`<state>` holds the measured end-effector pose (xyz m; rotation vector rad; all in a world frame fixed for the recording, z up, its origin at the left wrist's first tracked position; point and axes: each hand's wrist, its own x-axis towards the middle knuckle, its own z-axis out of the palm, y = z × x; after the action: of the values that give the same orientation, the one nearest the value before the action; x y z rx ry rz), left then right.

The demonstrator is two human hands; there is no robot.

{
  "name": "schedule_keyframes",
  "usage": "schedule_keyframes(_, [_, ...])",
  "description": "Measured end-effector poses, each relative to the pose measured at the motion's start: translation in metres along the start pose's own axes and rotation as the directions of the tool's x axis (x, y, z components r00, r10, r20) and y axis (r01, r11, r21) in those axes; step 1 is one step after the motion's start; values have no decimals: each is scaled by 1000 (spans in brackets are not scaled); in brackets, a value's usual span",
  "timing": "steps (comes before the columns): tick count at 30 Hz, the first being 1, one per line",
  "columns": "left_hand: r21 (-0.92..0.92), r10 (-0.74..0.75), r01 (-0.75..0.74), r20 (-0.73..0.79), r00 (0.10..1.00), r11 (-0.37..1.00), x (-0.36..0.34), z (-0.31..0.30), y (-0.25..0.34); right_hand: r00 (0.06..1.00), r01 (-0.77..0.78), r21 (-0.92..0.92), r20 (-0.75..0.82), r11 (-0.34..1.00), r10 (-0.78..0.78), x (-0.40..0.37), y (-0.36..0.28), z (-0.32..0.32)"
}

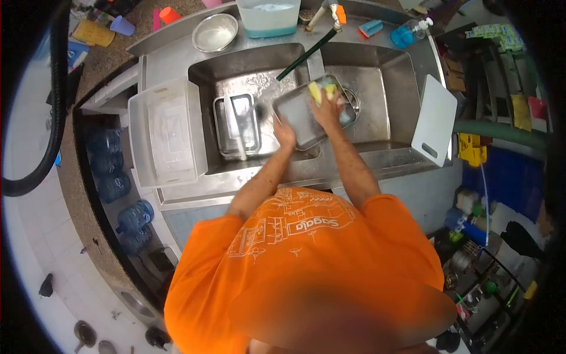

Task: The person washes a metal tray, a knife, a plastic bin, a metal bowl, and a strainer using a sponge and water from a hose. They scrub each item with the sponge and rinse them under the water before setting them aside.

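Stainless steel fills the view, a worktop (177, 59) with a double sink (383, 76) set into it, seen from above over an orange shirt (306, 259). Fingers (331, 98) of the right hand (326, 110) are spread flat on a yellow and green sponge (319, 90), pressing it against the far end of a metal tray (298, 115). The left hand (285, 133) has its fingers closed around the near left edge of that tray, holding it tilted over the divider between the two basins. Just left of it, a second metal tray (236, 124) lies flat in the left basin, with a pale strip lying across it. A dark hose (306, 56) runs down from the tap (335, 12) at the far edge of the sink and ends over the left basin, where water shows on the steel. On the worktop to the left stands a clear plastic tub (168, 133). Along the far side are a metal bowl (215, 32), a clear container (268, 17) of pale liquid and a blue soap bottle (405, 36). A white cutting board (433, 121) leans at the right end of the sink. Large water bottles (118, 177) lie low on the left, beside the worktop.
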<state>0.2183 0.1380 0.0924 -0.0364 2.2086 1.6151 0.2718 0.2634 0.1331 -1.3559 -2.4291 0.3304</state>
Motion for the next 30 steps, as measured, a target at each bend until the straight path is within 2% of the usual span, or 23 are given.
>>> schedule_keyframes(1, [19, -7, 7, 8, 1000, 1000, -6, 1, 5, 1000, -3, -3, 7, 1000, 3, -6, 0, 18])
schedule_keyframes(3, [78, 15, -15, -5, 1000, 997, -9, 4, 8, 957, 289, -4, 3, 957, -289, -13, -4, 46])
schedule_keyframes(4, [35, -33, 34, -13, 999, 999, -10, 8, 16, 958, 288, -6, 8, 958, -288, -21, -7, 51])
schedule_keyframes(5, [-6, -80, 80, -18, 997, 997, -9, 10, 22, 930, 334, 189, 97, 924, -356, -32, -14, 49])
schedule_keyframes(6, [-84, -118, 114, -40, 992, 990, 6, 19, -18, 884, 350, 380, 168, 856, -436, -37, -18, 44])
schedule_keyframes(7, [-92, -109, 104, -45, 993, 990, 10, 27, -32, 882, 361, 382, 158, 851, -445, -27, -14, 40])
schedule_keyframes(9, [154, 0, 31, -197, 980, 988, 5, 27, -60, 842, 431, 185, 270, 883, -467, -22, 6, 32])
schedule_keyframes(10, [176, -45, 74, -160, 986, 982, 11, 29, -81, 903, 420, 105, 56, 902, -427, -14, 20, 46])
schedule_keyframes(11, [171, -49, 78, -164, 985, 982, 18, 34, -75, 900, 425, 104, 59, 899, -432, -5, 13, 39])
schedule_keyframes(13, [89, 112, -98, -166, 980, 991, 17, 34, -52, 985, 137, 52, 93, 989, -142, 4, -13, 9])
schedule_keyframes(15, [134, 60, -36, -176, 983, 990, 25, 32, -20, 978, 202, 59, 47, 978, -205, -1, -22, 25])
schedule_keyframes(16, [48, 35, -30, -110, 993, 998, 29, 30, -9, 914, 298, 104, 255, 949, -316, -9, -28, 23])
schedule_keyframes(17, [-34, 14, -15, -42, 999, 999, 35, 27, -5, 793, 376, 169, 450, 911, -411, -16, -29, 22])
schedule_keyframes(18, [-100, -50, 58, 75, 996, 993, 35, 17, 6, 838, 373, 266, 315, 889, -446, -23, -24, 25])
schedule_keyframes(19, [-127, -157, 159, 23, 987, 979, 30, 16, 18, 831, 369, 268, 334, 890, -445, -33, -15, 25])
schedule_keyframes(21, [96, 87, -96, 87, 992, 991, 67, 19, -28, 669, 394, 341, 530, 853, -521, -20, 0, 14])
schedule_keyframes(22, [91, 82, -89, 83, 993, 992, 70, 23, -21, 635, 480, 333, 507, 812, -583, -23, 12, 13])
schedule_keyframes(23, [182, 108, -123, 88, 990, 976, 72, 24, -8, 629, 484, 331, 512, 810, -585, -17, 22, 10])
schedule_keyframes(24, [274, 129, -152, 100, 987, 950, 70, 26, -4, 565, 476, 356, 577, 804, -590, -11, 31, 7])
schedule_keyframes(25, [270, 125, -148, 98, 987, 952, 66, 27, 0, 498, 469, 378, 633, 798, -593, -6, 36, 5])
schedule_keyframes(26, [300, 147, -161, 70, 987, 940, 66, 29, 2, 497, 474, 376, 633, 797, -594, -8, 32, 7])
schedule_keyframes(29, [307, 170, -184, 74, 983, 934, 71, 34, 12, 686, 514, 263, 445, 817, -575, -30, 7, 24])
schedule_keyframes(30, [344, 151, -172, 87, 985, 923, 79, 35, 12, 673, 525, 298, 428, 797, -604, -34, 4, 24])
